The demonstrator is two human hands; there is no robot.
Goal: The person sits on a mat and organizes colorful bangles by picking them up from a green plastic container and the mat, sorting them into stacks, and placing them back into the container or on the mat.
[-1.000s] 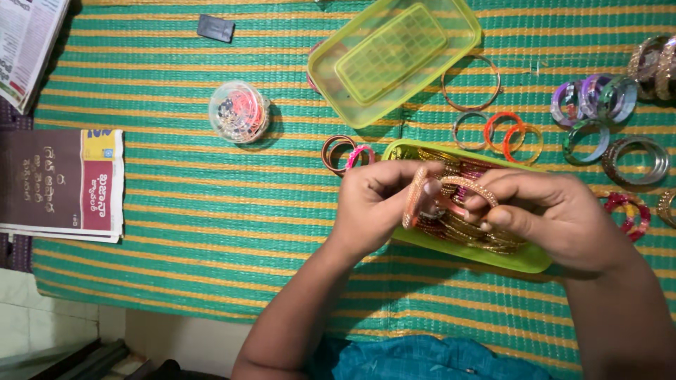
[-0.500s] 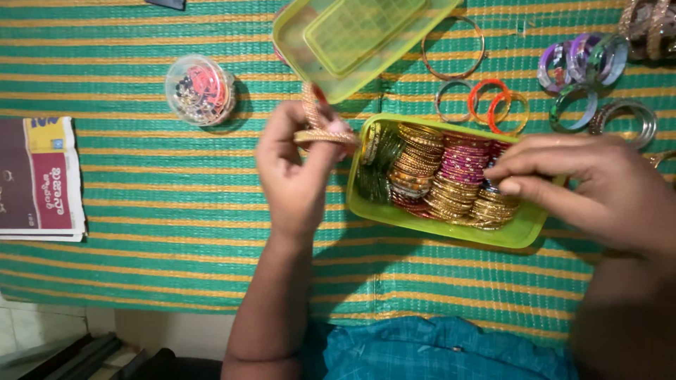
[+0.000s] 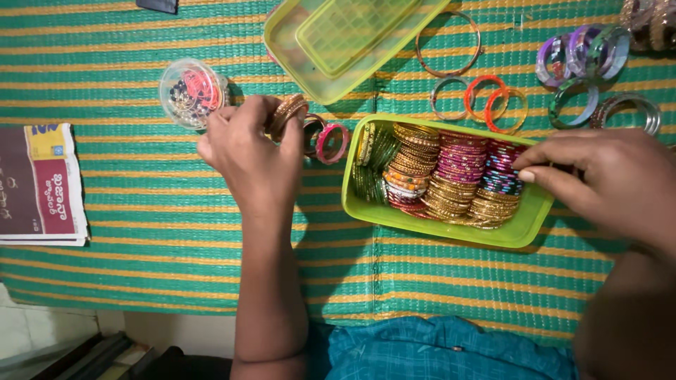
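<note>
Left hand [image 3: 246, 151] now nearer jar [image 3: 190, 93]

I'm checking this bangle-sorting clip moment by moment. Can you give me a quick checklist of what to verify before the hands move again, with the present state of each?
1. Left hand has a firm grip on the gold bangles: ok, fingers are closed around a small stack.
2. Right hand is at the green tray: ok, fingertips touch the bangle rows at its right end.
3. Bangles in the tray stand in tidy rows: ok.
4. Mat space beside the pink bangle: ok, bare mat lies below it.
5. Round clear container stays clear of the left hand: cannot tell, they are very close.
6. Tray lid is out of the way: ok, it lies above the tray.
</note>
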